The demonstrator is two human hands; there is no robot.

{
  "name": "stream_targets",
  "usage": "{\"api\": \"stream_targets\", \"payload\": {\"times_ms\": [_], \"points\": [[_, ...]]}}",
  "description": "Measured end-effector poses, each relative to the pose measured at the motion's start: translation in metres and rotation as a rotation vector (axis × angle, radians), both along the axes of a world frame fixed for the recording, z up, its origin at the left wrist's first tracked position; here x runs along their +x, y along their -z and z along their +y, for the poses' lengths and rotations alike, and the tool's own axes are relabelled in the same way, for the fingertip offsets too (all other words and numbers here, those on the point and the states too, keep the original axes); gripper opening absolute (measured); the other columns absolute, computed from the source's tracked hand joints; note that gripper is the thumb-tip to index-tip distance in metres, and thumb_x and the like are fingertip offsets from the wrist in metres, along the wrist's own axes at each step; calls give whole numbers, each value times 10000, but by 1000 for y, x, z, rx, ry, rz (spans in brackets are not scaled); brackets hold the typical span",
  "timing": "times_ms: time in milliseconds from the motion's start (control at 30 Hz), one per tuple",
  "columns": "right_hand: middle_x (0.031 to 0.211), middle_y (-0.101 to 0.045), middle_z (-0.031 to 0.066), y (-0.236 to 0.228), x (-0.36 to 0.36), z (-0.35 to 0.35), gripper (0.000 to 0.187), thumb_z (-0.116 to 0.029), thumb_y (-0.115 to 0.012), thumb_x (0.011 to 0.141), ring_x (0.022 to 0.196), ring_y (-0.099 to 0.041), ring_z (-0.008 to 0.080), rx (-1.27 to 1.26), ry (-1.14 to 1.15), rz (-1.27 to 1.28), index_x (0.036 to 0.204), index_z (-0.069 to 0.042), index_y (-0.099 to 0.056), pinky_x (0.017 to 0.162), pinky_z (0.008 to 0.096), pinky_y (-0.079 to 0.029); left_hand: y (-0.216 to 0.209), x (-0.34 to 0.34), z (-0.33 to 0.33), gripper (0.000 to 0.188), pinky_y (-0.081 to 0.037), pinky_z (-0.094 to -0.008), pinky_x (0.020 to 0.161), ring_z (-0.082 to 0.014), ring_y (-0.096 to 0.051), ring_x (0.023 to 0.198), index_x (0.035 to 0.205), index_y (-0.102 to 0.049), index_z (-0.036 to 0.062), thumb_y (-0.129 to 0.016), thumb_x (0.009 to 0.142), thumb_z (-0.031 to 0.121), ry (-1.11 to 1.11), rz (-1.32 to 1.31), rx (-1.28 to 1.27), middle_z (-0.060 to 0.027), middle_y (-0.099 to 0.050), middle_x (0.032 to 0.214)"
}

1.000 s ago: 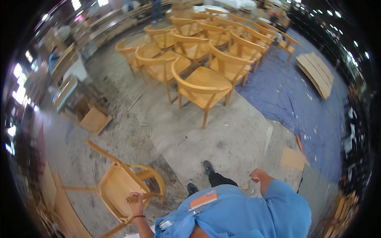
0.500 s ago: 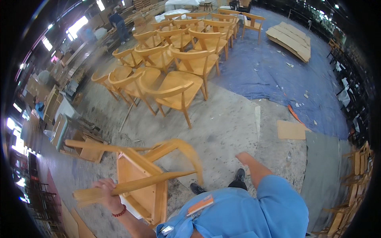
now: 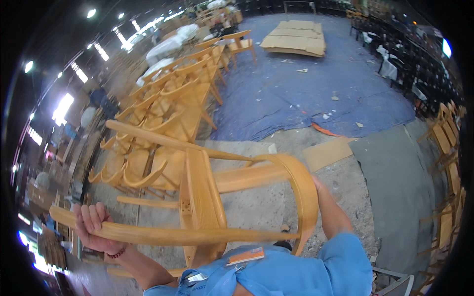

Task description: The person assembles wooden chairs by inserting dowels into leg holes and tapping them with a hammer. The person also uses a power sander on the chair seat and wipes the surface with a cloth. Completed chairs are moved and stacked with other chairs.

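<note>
A light-brown wooden chair point(image 3: 205, 192) lies on its side in the air in front of my body, its legs toward the left and its curved backrest point(image 3: 303, 197) toward the right. My left hand point(image 3: 94, 229) is wrapped round one of its legs, near the leg's end. A dark red beaded bracelet point(image 3: 117, 252) circles that wrist. My right hand point(image 3: 316, 184) is at the outer side of the backrest and seems to hold it; its fingers are hidden behind the wood.
Rows of similar wooden chairs point(image 3: 168, 108) stand ahead on the left. Flattened cardboard point(image 3: 295, 38) is stacked on a blue floor sheet point(image 3: 291, 93). A cardboard piece point(image 3: 328, 152) lies nearer. More wooden chairs point(image 3: 447, 167) line the right side, with black chairs point(image 3: 402, 64) beyond them.
The chair has been raised and turned, its backrest now at the right. My right hand, free before, has come to the backrest. My view has swung to the right.
</note>
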State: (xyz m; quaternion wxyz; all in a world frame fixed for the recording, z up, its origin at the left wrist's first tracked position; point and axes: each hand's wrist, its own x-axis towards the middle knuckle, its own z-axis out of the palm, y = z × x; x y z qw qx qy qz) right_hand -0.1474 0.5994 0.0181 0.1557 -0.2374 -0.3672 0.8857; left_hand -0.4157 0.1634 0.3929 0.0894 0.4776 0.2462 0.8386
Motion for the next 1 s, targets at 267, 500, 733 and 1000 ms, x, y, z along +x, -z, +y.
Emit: {"api": "stream_targets", "payload": {"times_ms": [267, 500, 733, 1000], "points": [[1160, -624, 172, -51, 17, 77, 625, -528, -386, 987, 993, -646, 265, 20, 13, 226, 1280, 7, -518, 818, 390, -556, 42, -48, 173, 99, -347, -253, 584, -78, -398, 538, 911, -510, 40, -485, 954, 126, 172, -263, -85, 37, -410, 657], [1143, -622, 164, -65, 15, 152, 600, -515, -382, 988, 973, -644, 257, 23, 296, 281, 1267, -1, -516, 806, 381, -553, 107, -155, 349, 77, -412, -264, 564, -95, -441, 554, 903, -504, 79, -540, 927, 144, 242, -527, -122, 32, -441, 684], [1127, -619, 155, -73, -5, 222, 575, -501, -378, 990, 954, -643, 249, 14, 660, 405, 1254, -9, -514, 794, 373, -550, 152, -290, 584, 149, -472, -281, 537, -126, -517, 580, 901, -501, 101, -627, 911, 181, 224, -679, -277, -10, -517, 732], [1107, -616, 146, -46, -72, 317, 547, -486, -374, 992, 931, -640, 239, -125, 715, 695, 1239, -17, -511, 781, 363, -547, 204, -345, 804, 261, -508, -337, 505, -171, -576, 612, 979, -452, 106, -674, 850, 60, 176, -759, -568, -41, -537, 773]]}}
